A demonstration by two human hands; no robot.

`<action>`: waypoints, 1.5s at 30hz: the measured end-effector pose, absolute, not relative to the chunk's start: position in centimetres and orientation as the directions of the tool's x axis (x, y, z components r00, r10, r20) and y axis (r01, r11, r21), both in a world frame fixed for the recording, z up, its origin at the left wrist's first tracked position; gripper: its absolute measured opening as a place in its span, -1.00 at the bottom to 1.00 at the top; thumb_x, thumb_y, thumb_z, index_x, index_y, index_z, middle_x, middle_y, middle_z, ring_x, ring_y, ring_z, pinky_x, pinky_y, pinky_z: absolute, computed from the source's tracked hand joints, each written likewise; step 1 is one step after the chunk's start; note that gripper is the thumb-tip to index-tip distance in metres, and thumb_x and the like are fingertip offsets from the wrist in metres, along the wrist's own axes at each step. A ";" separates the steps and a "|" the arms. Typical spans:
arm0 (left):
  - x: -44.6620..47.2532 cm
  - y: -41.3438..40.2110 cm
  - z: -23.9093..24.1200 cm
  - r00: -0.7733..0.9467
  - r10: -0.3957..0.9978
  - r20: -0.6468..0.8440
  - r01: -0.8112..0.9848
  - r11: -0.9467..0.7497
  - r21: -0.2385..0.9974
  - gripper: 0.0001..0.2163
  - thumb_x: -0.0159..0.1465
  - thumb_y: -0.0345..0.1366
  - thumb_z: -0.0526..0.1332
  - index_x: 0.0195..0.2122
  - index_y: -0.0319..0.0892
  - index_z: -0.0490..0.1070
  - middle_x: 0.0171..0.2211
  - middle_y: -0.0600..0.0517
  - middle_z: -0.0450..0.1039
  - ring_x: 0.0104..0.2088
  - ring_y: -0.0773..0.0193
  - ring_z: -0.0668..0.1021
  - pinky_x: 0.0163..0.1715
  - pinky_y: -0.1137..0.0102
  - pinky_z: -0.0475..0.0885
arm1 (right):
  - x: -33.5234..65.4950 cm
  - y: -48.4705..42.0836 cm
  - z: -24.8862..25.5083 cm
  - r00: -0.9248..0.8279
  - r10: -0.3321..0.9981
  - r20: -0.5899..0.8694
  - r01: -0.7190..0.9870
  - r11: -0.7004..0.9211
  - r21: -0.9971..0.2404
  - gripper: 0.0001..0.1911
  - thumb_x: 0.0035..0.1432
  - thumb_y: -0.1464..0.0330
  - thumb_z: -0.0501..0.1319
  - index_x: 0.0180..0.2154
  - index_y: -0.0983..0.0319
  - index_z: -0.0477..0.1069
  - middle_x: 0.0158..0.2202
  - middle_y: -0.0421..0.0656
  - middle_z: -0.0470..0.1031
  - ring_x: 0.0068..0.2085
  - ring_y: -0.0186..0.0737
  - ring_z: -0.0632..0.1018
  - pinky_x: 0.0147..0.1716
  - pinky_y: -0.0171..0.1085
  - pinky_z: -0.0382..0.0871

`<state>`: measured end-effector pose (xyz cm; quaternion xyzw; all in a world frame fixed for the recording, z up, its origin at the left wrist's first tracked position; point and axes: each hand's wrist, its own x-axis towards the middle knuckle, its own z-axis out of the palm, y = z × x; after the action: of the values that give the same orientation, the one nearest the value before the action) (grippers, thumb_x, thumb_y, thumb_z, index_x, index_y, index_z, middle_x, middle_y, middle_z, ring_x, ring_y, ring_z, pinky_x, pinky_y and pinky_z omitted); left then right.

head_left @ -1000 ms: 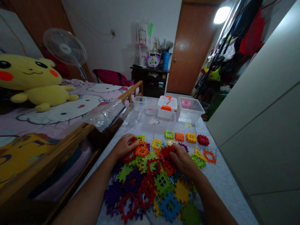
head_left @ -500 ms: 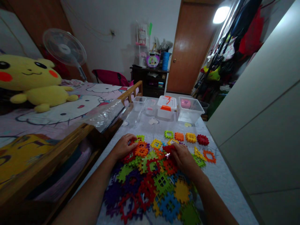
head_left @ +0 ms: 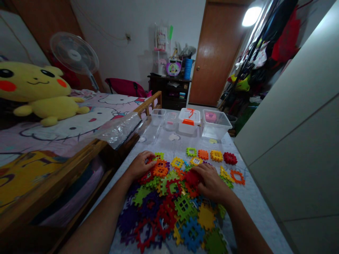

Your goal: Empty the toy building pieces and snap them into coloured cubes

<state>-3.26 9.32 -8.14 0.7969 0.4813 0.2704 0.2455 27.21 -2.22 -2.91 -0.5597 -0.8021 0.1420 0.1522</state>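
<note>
A pile of colourful interlocking plastic tiles [head_left: 174,208] covers the near part of the table [head_left: 254,208]. My left hand [head_left: 140,164] rests on the pile's far left edge, fingers curled over red and orange tiles [head_left: 159,168]. My right hand [head_left: 210,182] lies on the middle of the pile, fingers bent onto a red tile [head_left: 192,178]. Beyond the pile, a row of single tiles stands apart: green [head_left: 191,152], orange [head_left: 203,154], yellow [head_left: 216,155] and red [head_left: 230,158].
Clear plastic boxes [head_left: 215,123] and a white box with an orange latch [head_left: 189,121] stand at the table's far end. A bed with a wooden rail [head_left: 111,141] and a yellow plush toy [head_left: 37,91] lies left. A grey cabinet [head_left: 291,127] bounds the right.
My right hand lifted a red tile slightly away, then came back down onto the pile, now pressing on the red tile. My left hand has stayed put.
</note>
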 end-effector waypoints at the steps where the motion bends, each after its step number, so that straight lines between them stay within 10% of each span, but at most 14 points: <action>1: -3.2 9.3 -8.1 0.392 0.899 0.192 0.635 -0.416 0.651 -0.75 0.15 -0.10 0.19 -0.26 -0.14 0.47 -0.19 -0.05 0.49 -0.13 0.11 0.51 -0.02 0.21 0.37 | 27.2 -2.3 -2.7 -0.337 0.938 0.083 0.846 0.340 -0.410 -0.48 -0.14 0.54 0.10 -0.06 0.21 0.42 -0.08 -0.05 0.48 -0.03 -0.04 0.39 0.06 -0.01 0.15; 45: -3.2 9.4 -8.0 0.400 0.896 0.192 0.642 -0.424 0.638 -0.74 0.14 -0.10 0.19 -0.27 -0.16 0.48 -0.19 -0.05 0.49 -0.13 0.10 0.51 -0.04 0.24 0.37 | 28.4 -2.1 -2.8 -0.262 0.958 0.113 0.742 0.275 -0.611 -0.52 0.09 0.29 0.23 0.07 0.15 0.28 0.11 -0.03 0.33 0.15 0.01 0.30 0.14 0.06 0.16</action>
<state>-3.21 9.36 -7.99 0.8015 0.4799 0.2637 0.2404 28.42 -2.05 -2.83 -0.5583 -0.7617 0.2255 0.2394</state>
